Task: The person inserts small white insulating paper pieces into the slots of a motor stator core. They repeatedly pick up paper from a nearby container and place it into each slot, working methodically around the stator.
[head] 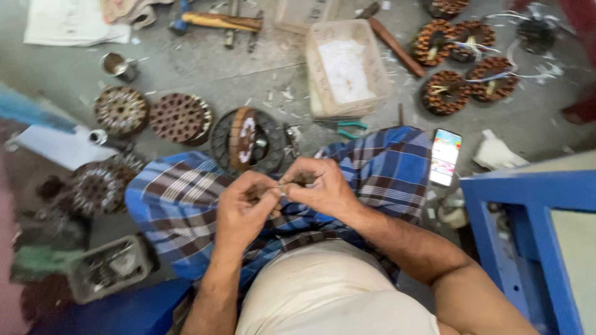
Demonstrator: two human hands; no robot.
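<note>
Hands meet over a lap draped in blue checked cloth [180, 198], seen from the head camera looking down; the left hand [243, 211] and the right hand [320, 186] press fingertip to fingertip, pinching a small pale piece [280, 186] between them, too small and blurred to identify; it sits right at the point where the two sets of fingers touch, above the knees. Just beyond the hands, a stator core with a pale centre [244, 138] stands on edge inside a dark round frame [218, 144] on the grey floor [248, 77]; to its left lie two round slotted cores [180, 116], flat and side by side; another dark slotted core [96, 186] rests near the left knee. A beige plastic tub [316, 68] sits further out, with green-handled pliers [347, 128] just in front of it; four copper-wound coils [462, 65] cluster at the upper right; a phone with a lit screen [446, 156] lies beside the right knee, near a blue frame [528, 211]; a hammer [217, 22] lies along the far edge.
</note>
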